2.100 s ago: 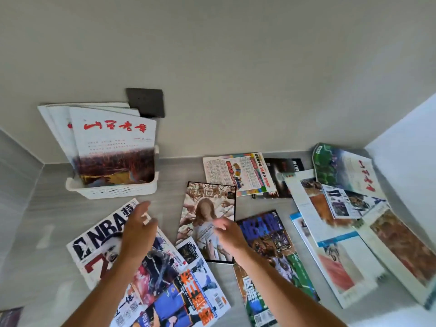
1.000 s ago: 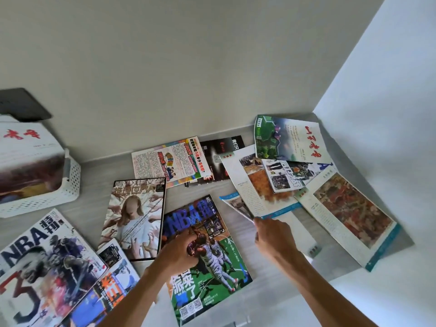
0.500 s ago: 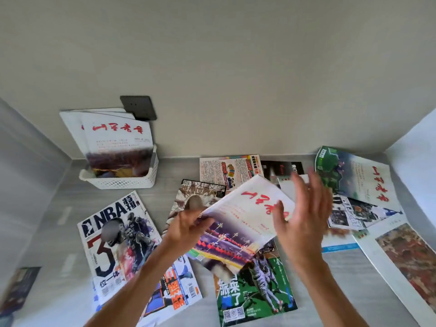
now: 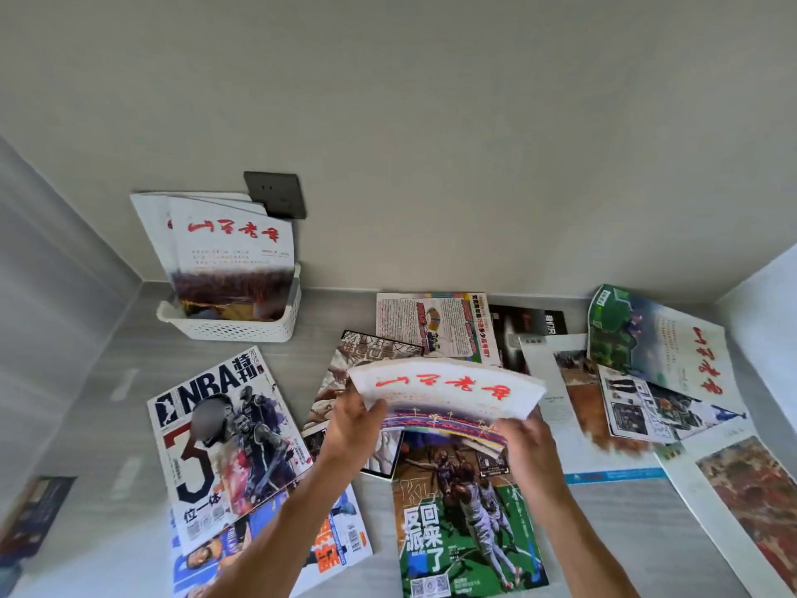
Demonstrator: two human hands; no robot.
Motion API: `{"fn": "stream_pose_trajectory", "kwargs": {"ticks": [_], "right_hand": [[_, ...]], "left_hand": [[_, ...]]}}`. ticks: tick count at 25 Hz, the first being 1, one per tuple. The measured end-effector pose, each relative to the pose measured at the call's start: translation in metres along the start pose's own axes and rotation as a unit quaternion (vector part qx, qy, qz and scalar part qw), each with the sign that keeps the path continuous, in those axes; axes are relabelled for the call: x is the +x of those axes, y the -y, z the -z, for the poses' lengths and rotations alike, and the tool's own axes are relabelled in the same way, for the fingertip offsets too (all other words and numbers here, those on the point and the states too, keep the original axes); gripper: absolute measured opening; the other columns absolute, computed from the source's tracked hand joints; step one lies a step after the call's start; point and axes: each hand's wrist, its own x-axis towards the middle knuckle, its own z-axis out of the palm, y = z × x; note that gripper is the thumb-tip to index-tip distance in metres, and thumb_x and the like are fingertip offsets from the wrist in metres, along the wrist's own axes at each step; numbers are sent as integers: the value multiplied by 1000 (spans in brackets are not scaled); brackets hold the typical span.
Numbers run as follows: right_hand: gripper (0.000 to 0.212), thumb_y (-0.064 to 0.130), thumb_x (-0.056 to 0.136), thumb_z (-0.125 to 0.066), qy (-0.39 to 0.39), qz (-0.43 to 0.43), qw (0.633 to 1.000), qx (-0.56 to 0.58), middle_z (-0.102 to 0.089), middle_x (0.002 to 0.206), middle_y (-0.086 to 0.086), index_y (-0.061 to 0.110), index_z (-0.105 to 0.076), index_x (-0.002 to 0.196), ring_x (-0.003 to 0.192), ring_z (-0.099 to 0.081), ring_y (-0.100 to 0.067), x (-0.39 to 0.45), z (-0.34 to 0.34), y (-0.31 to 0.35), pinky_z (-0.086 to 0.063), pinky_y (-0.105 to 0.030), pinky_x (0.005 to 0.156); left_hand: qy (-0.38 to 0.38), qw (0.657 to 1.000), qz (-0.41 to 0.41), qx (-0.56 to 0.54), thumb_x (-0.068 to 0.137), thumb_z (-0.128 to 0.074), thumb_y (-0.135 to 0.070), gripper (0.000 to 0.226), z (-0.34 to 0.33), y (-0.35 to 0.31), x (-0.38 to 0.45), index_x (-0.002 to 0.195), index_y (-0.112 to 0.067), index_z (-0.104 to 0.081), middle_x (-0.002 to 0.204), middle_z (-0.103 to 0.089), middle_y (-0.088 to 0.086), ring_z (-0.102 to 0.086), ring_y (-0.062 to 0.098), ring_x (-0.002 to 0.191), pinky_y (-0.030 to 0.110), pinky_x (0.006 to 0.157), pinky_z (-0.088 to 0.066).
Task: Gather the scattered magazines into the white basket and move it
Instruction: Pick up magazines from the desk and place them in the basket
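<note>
I hold a white magazine with red calligraphy [image 4: 448,390] in the air above the grey surface, bowed upward. My left hand [image 4: 351,425] grips its left edge and my right hand [image 4: 524,433] grips its lower right edge. The white basket [image 4: 241,328] stands at the back left against the wall, with several magazines [image 4: 235,252] upright in it. Loose magazines lie flat around: an NBA cover [image 4: 222,438], a green basketball cover [image 4: 461,520], a colourful one [image 4: 435,328] and a green-and-white one [image 4: 655,338].
A dark wall socket [image 4: 276,194] sits behind the basket. A white wall closes the right side. More open magazines [image 4: 750,498] overlap at the right. A dark magazine [image 4: 30,515] lies at the far left edge.
The white red-lettered magazine was picked up from the right pile. My right hand, open half a second ago, now grips its edge; the magazine has turned square to me.
</note>
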Motion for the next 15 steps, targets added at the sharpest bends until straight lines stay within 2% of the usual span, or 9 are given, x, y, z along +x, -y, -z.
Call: {"fn": "stream_pose_trajectory", "kwargs": {"ticks": [2,4,5,7,10,13,15], "right_hand": [[14,11,97,-55,-10,6,993,-118,-66,80,15,16,-66,104,67,-61,3,-5,-2,-17,-47,-9,54],[23,16,97,-57,-41,32,975,-217,-70,78,-2,2,-68,111,66,-64,-13,-2,-4,-24,-53,-25,57],[26,18,96,-58,-44,35,977,-207,-71,82,-6,2,-66,115,66,-66,-13,1,-7,-20,-53,-27,57],[22,17,96,-58,-20,52,988,-143,-71,91,1,12,-64,117,67,-67,-1,3,-22,1,-51,-19,54],[19,15,97,-56,36,100,992,-67,-73,104,6,25,-64,111,80,-67,11,17,-70,50,-50,-12,61],[20,13,99,-52,102,152,982,-37,-72,110,6,15,-64,115,77,-67,9,38,-139,107,-50,-11,58],[22,15,101,-50,117,174,977,-34,-71,109,6,15,-62,119,73,-67,3,51,-191,145,-48,-13,54]], "left_hand": [[18,998,26,60,92,-56,-7,20,-5,11,-4,111,-12,-62,108,-70,8,-66,4,89,11,70,-51],[10,995,17,93,94,-55,-14,24,0,13,-4,116,-10,-61,106,-72,8,-67,11,89,23,75,-55],[-15,995,2,95,93,-55,-15,24,7,9,-2,116,-13,-62,104,-73,4,-67,12,90,23,76,-55],[-44,996,-29,66,93,-56,-11,26,32,-3,3,113,-25,-65,100,-74,-12,-68,4,92,13,74,-52],[-56,998,-33,18,93,-56,-7,38,92,-23,20,99,-44,-64,91,-71,-32,-66,-10,90,1,68,-46],[-120,992,-34,-19,93,-57,-5,39,167,-40,49,95,-43,-63,88,-71,-30,-64,-12,90,2,72,-47],[-155,987,-31,-26,94,-56,-7,31,217,-52,73,104,-35,-65,103,-71,-18,-65,-1,99,20,88,-52]]}}
